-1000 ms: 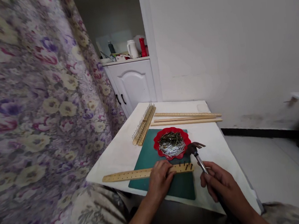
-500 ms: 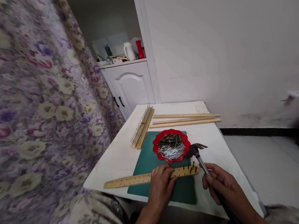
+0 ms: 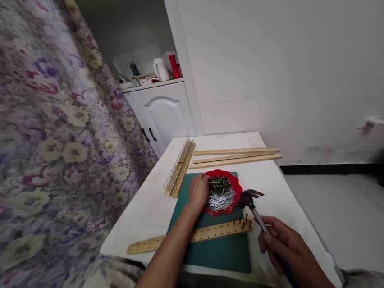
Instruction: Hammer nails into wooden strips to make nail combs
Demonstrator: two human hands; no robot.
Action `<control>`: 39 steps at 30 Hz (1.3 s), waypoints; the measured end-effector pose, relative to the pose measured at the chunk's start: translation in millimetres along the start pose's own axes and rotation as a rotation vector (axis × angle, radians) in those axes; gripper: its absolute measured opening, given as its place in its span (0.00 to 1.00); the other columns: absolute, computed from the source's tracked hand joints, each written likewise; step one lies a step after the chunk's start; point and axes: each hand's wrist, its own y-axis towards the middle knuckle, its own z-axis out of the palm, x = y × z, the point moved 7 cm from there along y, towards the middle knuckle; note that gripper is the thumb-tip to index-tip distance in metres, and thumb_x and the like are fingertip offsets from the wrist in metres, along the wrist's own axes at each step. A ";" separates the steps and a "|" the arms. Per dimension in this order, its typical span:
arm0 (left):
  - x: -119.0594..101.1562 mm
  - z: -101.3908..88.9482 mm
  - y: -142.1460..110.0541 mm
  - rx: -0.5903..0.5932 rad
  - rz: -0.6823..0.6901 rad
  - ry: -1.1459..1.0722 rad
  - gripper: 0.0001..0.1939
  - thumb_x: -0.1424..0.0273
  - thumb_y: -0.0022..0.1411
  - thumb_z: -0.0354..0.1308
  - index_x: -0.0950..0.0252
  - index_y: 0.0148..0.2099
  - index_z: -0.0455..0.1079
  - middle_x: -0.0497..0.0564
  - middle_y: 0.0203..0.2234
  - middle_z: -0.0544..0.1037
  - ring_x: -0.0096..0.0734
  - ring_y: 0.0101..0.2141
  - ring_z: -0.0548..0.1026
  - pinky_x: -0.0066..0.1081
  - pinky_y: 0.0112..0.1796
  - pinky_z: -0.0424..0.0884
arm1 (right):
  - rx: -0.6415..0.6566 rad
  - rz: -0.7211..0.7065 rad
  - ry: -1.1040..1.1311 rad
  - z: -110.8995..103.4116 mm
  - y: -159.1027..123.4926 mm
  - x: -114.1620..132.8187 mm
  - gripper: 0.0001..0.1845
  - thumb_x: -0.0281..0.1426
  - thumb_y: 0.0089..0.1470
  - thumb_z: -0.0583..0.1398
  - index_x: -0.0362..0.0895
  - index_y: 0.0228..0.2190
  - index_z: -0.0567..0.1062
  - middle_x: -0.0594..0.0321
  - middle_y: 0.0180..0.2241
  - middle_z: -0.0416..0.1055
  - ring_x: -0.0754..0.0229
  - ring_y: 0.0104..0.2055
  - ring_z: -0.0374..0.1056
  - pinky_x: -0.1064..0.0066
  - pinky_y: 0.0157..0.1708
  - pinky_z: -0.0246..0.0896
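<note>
My left hand (image 3: 199,189) is at the left rim of a red scalloped dish (image 3: 238,189). Its fingers curl over the edge, and their tips are hidden, so a grip does not show. Dark and silvery nails (image 3: 222,199) fill the dish. My right hand (image 3: 285,243) grips a claw hammer (image 3: 259,221) by its handle, with the head up beside the dish. Below the dish, a wooden strip with rows of holes (image 3: 205,234) lies across a green mat (image 3: 220,259). Several nails (image 3: 244,222) stand in its right end. My left forearm crosses over the strip.
Nail-studded wooden strips (image 3: 182,170) lie at the table's left back. Three wooden strips (image 3: 237,161) lie along the back of the white table (image 3: 144,212). A floral curtain (image 3: 49,144) hangs at left, a white cabinet (image 3: 166,110) stands behind, and a wall (image 3: 272,63) borders the right back.
My left hand has let go of the drilled wooden strip and moved up to the dish of nails. My right hand still holds the hammer, almost unmoved. The view has shifted slightly.
</note>
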 end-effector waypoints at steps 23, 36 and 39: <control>-18.9 -42.8 -62.5 -0.152 0.045 -0.317 0.09 0.72 0.64 0.48 0.63 0.39 0.70 0.51 0.35 0.75 0.31 0.37 0.72 0.29 0.39 0.66 | -0.029 -0.043 0.002 -4.6 -3.2 5.9 0.14 0.37 0.57 0.56 0.44 0.44 0.66 0.70 0.24 0.65 0.75 0.12 0.51 0.79 0.13 0.39; -62.8 -18.1 -132.0 0.071 0.096 -0.456 0.09 0.75 0.63 0.47 0.64 0.37 0.69 0.49 0.29 0.72 0.28 0.31 0.72 0.25 0.34 0.64 | -0.003 -0.071 -0.037 -5.0 -3.1 6.9 0.15 0.37 0.56 0.56 0.44 0.44 0.66 0.70 0.24 0.66 0.74 0.12 0.53 0.79 0.12 0.41; -65.3 -14.2 -132.2 0.106 0.123 -0.411 0.10 0.76 0.63 0.46 0.63 0.39 0.69 0.50 0.30 0.71 0.29 0.32 0.71 0.26 0.34 0.65 | -0.009 -0.065 -0.038 -6.3 -3.3 5.8 0.15 0.37 0.56 0.56 0.44 0.44 0.66 0.70 0.24 0.66 0.75 0.12 0.53 0.79 0.12 0.41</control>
